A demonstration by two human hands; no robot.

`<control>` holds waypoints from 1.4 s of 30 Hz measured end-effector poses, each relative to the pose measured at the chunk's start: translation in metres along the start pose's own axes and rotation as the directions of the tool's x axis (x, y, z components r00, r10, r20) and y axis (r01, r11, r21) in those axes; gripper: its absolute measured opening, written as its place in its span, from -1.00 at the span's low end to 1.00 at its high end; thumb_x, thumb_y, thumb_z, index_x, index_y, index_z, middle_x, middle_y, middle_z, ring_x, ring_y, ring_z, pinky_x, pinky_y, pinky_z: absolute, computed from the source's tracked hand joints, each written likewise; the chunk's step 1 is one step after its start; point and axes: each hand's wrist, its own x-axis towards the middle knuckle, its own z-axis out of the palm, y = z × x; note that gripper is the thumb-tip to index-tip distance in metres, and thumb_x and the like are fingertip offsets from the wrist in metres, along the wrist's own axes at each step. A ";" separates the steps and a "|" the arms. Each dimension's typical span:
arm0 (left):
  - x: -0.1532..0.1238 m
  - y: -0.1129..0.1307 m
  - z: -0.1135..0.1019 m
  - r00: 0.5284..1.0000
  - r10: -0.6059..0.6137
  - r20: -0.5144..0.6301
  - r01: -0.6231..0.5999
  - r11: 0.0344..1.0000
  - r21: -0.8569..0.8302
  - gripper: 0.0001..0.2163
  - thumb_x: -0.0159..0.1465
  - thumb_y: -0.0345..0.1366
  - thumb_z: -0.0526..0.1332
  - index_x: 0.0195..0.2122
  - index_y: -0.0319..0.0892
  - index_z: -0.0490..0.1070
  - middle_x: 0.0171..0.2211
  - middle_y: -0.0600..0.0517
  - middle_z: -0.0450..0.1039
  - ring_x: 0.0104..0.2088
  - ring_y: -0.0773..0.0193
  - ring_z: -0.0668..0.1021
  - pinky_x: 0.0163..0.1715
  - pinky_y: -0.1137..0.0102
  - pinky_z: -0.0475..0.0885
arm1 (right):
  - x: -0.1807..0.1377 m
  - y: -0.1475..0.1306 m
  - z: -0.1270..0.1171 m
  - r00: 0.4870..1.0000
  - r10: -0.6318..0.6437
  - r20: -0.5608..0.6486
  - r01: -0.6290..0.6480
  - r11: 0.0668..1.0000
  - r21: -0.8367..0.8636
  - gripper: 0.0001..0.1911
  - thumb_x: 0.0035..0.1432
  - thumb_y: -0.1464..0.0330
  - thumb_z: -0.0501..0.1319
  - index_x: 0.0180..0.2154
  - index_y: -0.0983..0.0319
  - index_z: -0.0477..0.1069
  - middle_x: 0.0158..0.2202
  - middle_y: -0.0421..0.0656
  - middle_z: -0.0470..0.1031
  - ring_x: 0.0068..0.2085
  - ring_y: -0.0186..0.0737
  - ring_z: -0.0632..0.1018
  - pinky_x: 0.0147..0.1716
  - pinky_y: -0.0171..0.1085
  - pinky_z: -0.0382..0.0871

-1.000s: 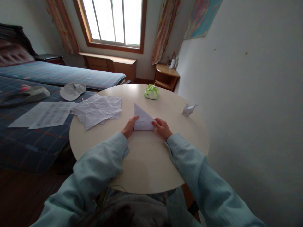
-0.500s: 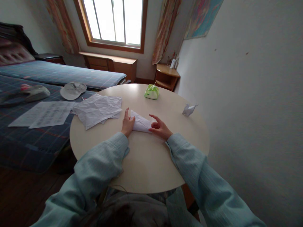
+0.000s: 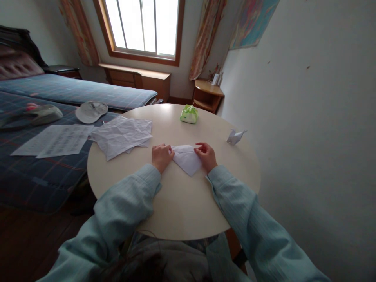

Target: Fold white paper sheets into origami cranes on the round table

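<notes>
Paper point(image 3: 187, 161) sits between the left hand point(image 3: 162, 157) and right hand point(image 3: 207, 157), fingers point(image 3: 200, 145) nearly closed, pinching its edges; apparently mid-fold, it likely needs creasing between them.

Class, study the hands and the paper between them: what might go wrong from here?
The folded paper might slip or wrinkle: the left hand and right hand hold it only at opposite sides. The creased sheets jut past the edge of the table, so a knock might slide them off.

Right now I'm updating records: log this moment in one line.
left hand: holds folded paper | right hand: same paper | green packet: on table
</notes>
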 end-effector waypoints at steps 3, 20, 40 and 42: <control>0.000 -0.001 0.001 0.996 0.087 -0.012 -0.087 0.996 -0.017 -0.82 0.11 -0.28 0.08 -0.32 -0.17 0.43 -0.27 -0.10 0.40 -0.20 0.12 0.42 -0.20 0.26 0.26 | 0.000 0.001 -0.003 0.999 -0.003 -0.046 -0.005 0.984 -0.175 -0.68 -0.19 0.27 0.22 -0.31 0.26 0.37 -0.51 -0.22 0.37 -0.52 -0.36 0.36 -0.50 -0.33 0.26; -0.001 -0.001 0.006 0.934 0.358 0.008 -0.351 0.919 -0.180 -0.61 0.09 -0.55 -0.02 -0.09 -0.09 0.35 -0.02 0.03 0.32 0.00 0.21 0.31 0.01 0.25 0.17 | -0.002 0.000 -0.003 0.999 -0.039 0.018 0.043 0.922 -0.385 -0.69 -0.17 0.33 0.25 -0.28 0.22 0.36 -0.52 -0.26 0.40 -0.50 -0.34 0.41 -0.44 -0.30 0.30; -0.001 0.001 0.007 0.887 0.461 0.019 -0.455 0.880 -0.137 -0.75 0.15 -0.27 0.07 -0.17 -0.07 0.43 -0.21 -0.01 0.40 -0.23 0.20 0.40 -0.19 0.29 0.36 | 0.005 0.021 -0.002 0.972 -0.211 -0.105 0.152 0.902 -0.405 -0.30 -0.30 0.25 0.32 -0.05 0.27 0.19 -0.24 -0.07 0.35 -0.21 -0.13 0.40 -0.21 -0.15 0.32; -0.001 0.001 0.007 0.889 0.457 0.017 -0.448 0.878 -0.166 -0.77 0.15 -0.28 0.07 -0.21 -0.09 0.45 -0.24 -0.02 0.40 -0.24 0.21 0.41 -0.19 0.29 0.36 | 0.006 0.023 -0.002 0.972 -0.218 -0.093 0.163 0.900 -0.405 -0.29 -0.29 0.28 0.32 -0.03 0.27 0.17 -0.22 -0.07 0.34 -0.20 -0.13 0.40 -0.23 -0.16 0.34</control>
